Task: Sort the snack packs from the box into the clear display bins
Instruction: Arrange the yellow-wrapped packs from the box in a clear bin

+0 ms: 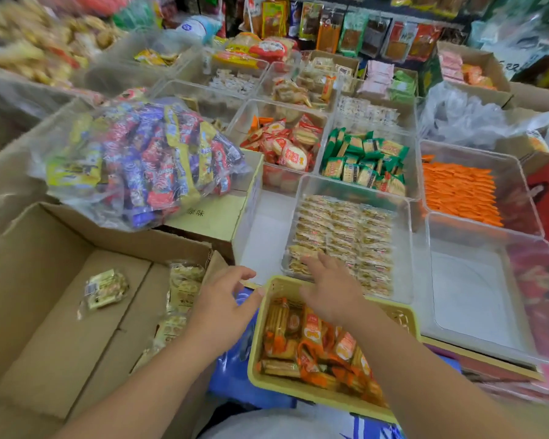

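An open cardboard box [45,312] at the lower left holds a few pale yellow snack packs [105,288] on its bottom and right side. A clear display bin [308,185] in the middle is filled with neat rows of the same pale packs [346,239]. My right hand [327,289] reaches over the near edge of this bin, fingers straight, touching the nearest packs. My left hand [222,302] hovers between box and bin, fingers loosely spread, holding nothing.
A yellow basket [267,375] of orange cracker packs sits under my right arm. An empty clear bin [473,296] stands at the right. Bins of orange sticks [460,191], green packs [365,160] and red rice crackers [286,147] lie behind. A big bag of mixed sweets [146,160] rests on a carton.
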`<state>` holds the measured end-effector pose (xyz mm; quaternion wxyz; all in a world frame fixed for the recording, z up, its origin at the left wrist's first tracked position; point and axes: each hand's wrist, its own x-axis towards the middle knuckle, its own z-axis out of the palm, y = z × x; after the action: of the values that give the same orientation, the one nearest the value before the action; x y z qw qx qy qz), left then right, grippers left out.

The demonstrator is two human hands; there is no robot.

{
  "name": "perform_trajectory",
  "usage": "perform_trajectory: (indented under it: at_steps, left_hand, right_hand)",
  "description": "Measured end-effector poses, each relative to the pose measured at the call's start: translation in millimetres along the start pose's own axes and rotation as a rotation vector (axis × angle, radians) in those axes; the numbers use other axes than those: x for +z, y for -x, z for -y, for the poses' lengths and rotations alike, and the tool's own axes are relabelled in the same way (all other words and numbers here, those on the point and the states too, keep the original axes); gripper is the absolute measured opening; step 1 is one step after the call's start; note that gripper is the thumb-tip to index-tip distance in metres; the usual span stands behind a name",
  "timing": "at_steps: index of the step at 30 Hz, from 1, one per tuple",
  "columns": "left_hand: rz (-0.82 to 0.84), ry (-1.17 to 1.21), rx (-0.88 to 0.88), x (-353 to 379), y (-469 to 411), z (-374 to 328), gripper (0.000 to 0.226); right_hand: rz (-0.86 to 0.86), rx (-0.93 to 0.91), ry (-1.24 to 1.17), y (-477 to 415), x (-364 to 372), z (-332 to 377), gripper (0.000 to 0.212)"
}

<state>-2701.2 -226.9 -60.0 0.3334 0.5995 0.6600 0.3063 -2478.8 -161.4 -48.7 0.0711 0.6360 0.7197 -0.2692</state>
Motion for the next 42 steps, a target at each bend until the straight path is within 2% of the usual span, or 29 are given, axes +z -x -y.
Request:
perform_trajectory:
  at_steps: [3, 6, 9, 13, 15, 17, 19, 22, 26, 30, 34, 39, 42]
  left_hand:
    - [-0.192, -0.045, -0.037, -24.6, 47.6, 12.6, 0.023]
    - [-0.285, -0.14, -0.18, -46.4, 97.8, 37.1, 0.021]
    - [-0.292, -0.267, -0.35, -64.5, 144.3, 61.8, 0.02]
    - [-0.295, -0.435, -0.386, -86.0, 195.6, 82.3, 0.03]
    - [-0.2, -0.501, -0.372, -96.5, 209.7, 90.5, 0.039]
    - [-0.094, -0.531, -0.351, -104.5, 213.5, 100.3, 0.036]
    - [-0.069, -0.492, -0.318, -113.1, 206.5, 109.5, 0.034]
    - [-0.032, -0.392, -0.331, -135.4, 179.2, 122.2, 0.039]
    - [0.1, -0.4, -0.333, -177.2, 119.5, 148.1, 0.056]
    - [0.115, -0.476, -0.284, -207.8, 41.6, 179.9, 0.078]
    - [0.201, -0.628, -0.316, -207.7, -20.2, 216.3, 0.085]
    - [0.339, -0.821, -0.325, -188.2, -54.6, 260.0, 0.101]
    - [0.402, -0.82, -0.319, -176.2, -57.9, 279.2, 0.105]
  right_hand:
    - [-0.155, -0.133, 0.046, 17.8, 9.2, 17.9, 0.062]
    - [-0.175, -0.361, 0.006, 32.8, 27.0, 46.6, 0.059]
    - [-0.128, -0.549, -0.057, 48.3, 49.8, 82.7, 0.058]
    - [-0.111, -0.755, -0.059, 71.0, 79.2, 129.0, 0.056]
    - [-0.112, -0.836, -0.016, 76.8, 92.3, 148.0, 0.051]
    - [-0.084, -0.871, 0.061, 78.8, 104.4, 161.6, 0.05]
    - [-0.044, -0.863, 0.152, 77.2, 114.1, 169.7, 0.055]
    - [-0.1, -0.817, 0.227, 73.0, 124.0, 176.6, 0.067]
    - [-0.123, -0.712, 0.219, 74.9, 130.4, 184.2, 0.06]
    - [-0.1, -0.611, 0.185, 79.2, 128.4, 188.7, 0.051]
    - [-0.064, -0.514, 0.23, 83.7, 125.1, 198.1, 0.052]
    - [-0.043, -0.438, 0.283, 87.4, 127.0, 204.7, 0.052]
    - [-0.04, -0.409, 0.258, 88.5, 130.8, 205.0, 0.047]
